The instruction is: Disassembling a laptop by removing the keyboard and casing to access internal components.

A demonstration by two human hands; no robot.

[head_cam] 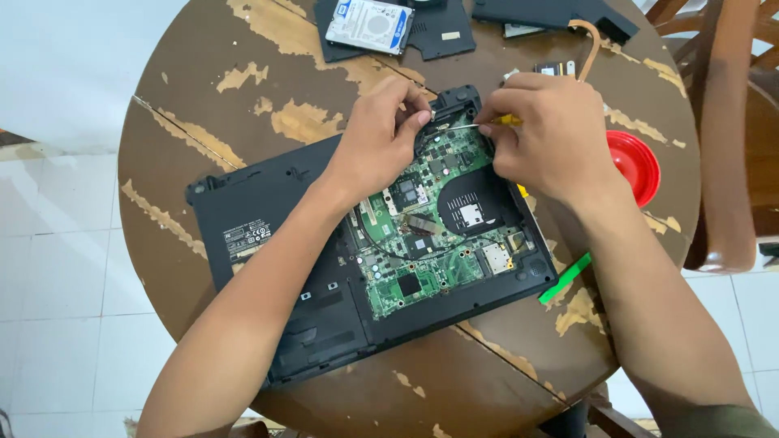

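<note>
Two hands, left (375, 142) and right (552, 138), poke a screwdriver (475, 124) into an open laptop (268, 219) on the round bench (203, 73).

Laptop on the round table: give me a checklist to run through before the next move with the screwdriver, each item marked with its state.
1. Laptop lies flat, underside up, on the table: ok.
2. Circuit board exposed, cover off: ok.
3. Right hand grips the yellow-handled screwdriver: ok.
4. Left hand steadies the far corner beside the tip: ok.
5. Tip seated in a screw: cannot tell, fingers hide it.
6. Red dish within reach, right of the laptop: ok.
</note>
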